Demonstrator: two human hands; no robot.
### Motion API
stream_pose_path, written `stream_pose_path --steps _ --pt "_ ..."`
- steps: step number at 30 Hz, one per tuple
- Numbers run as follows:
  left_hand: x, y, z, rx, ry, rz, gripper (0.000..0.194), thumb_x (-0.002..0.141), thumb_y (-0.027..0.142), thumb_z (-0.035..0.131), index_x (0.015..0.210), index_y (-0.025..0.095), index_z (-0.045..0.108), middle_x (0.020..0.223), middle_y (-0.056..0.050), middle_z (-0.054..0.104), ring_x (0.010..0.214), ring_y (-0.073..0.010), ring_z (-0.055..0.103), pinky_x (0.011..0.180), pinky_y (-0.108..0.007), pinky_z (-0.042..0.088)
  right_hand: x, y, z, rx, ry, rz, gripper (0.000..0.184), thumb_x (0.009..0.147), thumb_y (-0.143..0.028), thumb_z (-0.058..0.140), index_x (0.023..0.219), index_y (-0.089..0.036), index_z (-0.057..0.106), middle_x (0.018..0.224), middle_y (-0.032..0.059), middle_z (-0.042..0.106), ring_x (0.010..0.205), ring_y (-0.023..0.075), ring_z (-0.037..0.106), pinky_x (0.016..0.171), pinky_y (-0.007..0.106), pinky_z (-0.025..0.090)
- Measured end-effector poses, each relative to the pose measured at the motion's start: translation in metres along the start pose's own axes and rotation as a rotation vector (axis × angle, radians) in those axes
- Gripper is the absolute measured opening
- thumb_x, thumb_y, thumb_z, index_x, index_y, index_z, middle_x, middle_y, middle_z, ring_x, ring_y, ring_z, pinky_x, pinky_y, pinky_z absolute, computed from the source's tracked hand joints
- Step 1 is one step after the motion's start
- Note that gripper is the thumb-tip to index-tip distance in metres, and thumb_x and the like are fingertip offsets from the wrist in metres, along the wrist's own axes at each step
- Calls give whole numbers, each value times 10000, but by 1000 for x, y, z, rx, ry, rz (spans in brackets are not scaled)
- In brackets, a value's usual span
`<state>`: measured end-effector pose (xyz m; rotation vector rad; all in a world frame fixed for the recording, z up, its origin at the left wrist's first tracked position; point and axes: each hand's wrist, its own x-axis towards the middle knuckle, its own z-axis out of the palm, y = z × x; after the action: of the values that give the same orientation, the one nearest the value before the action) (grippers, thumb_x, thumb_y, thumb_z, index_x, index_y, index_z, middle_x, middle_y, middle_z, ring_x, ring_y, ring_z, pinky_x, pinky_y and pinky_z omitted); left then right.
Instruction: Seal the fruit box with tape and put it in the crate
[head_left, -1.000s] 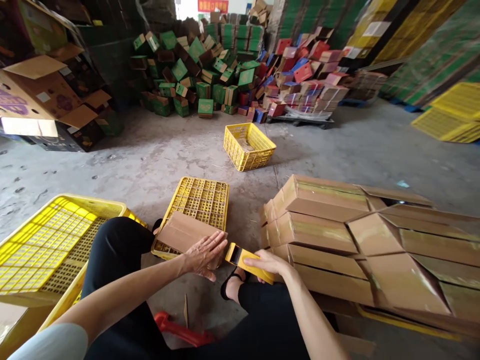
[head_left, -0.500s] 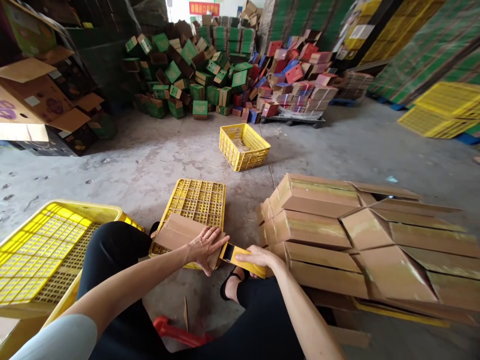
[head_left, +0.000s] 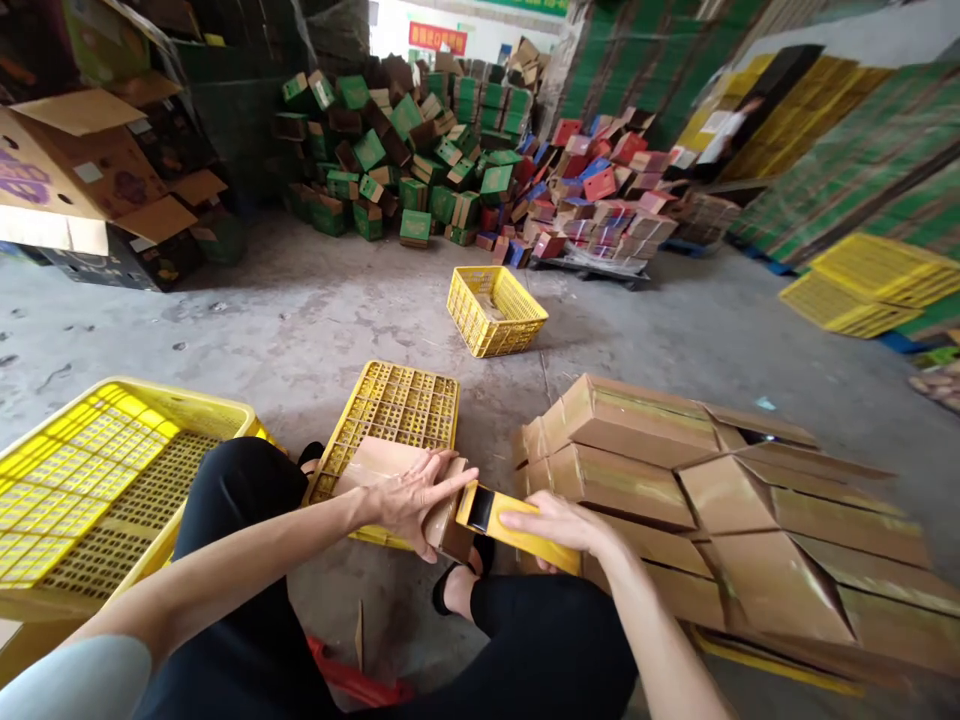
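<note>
Your right hand (head_left: 555, 528) has the yellow tool (head_left: 540, 547) clenched, left hand (head_left: 407, 500) spread open on the carton (head_left: 381, 463); crate ahead (head_left: 504, 338) holds brownish stuff.

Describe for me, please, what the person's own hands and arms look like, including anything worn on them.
The left hand and right hand are both gloveless, and both wrists are without a watch or band. A pale grey-blue sleeve ends near the left elbow; no sleeve shows on the right. Any ring is too small to make out.
</note>
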<state>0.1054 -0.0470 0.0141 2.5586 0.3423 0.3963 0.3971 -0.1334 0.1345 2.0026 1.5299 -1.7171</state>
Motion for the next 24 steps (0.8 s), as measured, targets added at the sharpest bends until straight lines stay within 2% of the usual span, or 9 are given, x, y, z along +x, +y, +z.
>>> stream_pose_path --steps 3,5,8,11,13,15,19,24 --pt "-13 -1 -21 -111 131 33 1573 565 762 905 1710 218 -27 1697 -271 172 1556 -533 197 1233 -683 291 -21 -51 -18 -82 -13 34 599 830 -785 675 874 -188 649 623 84 752 597 260 756 579 323 617" --pt "-26 -9 -31 -146 189 29 1600 557 793 895 1706 219 -59 1697 -270 177 1564 -523 197 1241 -677 290 -20 -86 -23 -112 -43 43 603 819 -791 686 816 -189 660 585 76 736 585 256 749 565 312 612" --pt "-53 -28 -44 -145 249 -40 1614 566 835 864 1699 232 -114 1713 -278 138 1577 -524 177 1232 -678 307 2 -138 -20 -134 -77 59 594 811 -770 716 734 -183 665 528 70 707 554 243 737 541 293 603" --pt "-91 -47 -60 -95 258 -110 1594 608 860 822 1691 220 -158 1747 -269 1 1601 -522 72 1254 -657 282 34 -186 -9 -136 -95 48 585 827 -742 723 691 -177 662 519 78 704 531 236 731 530 287 601" --pt "-118 -51 -72 -48 258 -130 1540 671 860 781 1686 207 -175 1755 -249 -74 1610 -501 28 1283 -628 237 54 -214 0 -165 -121 52 586 837 -730 721 674 -171 657 519 90 704 535 242 736 531 292 609" --pt "-141 -48 -82 -8 273 -143 1441 763 841 726 1685 203 -180 1760 -227 -81 1619 -466 35 1307 -594 199 68 -237 9 -218 -153 52 586 853 -716 711 667 -163 656 523 101 706 546 250 742 536 297 617" --pt "-165 -31 -83 16 332 -131 1255 897 795 613 1691 210 -163 1768 -187 -72 1631 -416 39 1324 -565 172 76 -258 19 -247 -168 21 511 896 -645 702 707 -172 659 517 71 707 516 238 729 540 303 622" --pt "-158 -26 -62 0 409 -35 1230 907 808 578 1695 197 -144 1773 -181 -60 1630 -422 -11 1317 -599 169 60 -249 19 -206 -170 43 511 920 -648 670 701 -188 636 502 46 693 463 203 687 508 277 594"
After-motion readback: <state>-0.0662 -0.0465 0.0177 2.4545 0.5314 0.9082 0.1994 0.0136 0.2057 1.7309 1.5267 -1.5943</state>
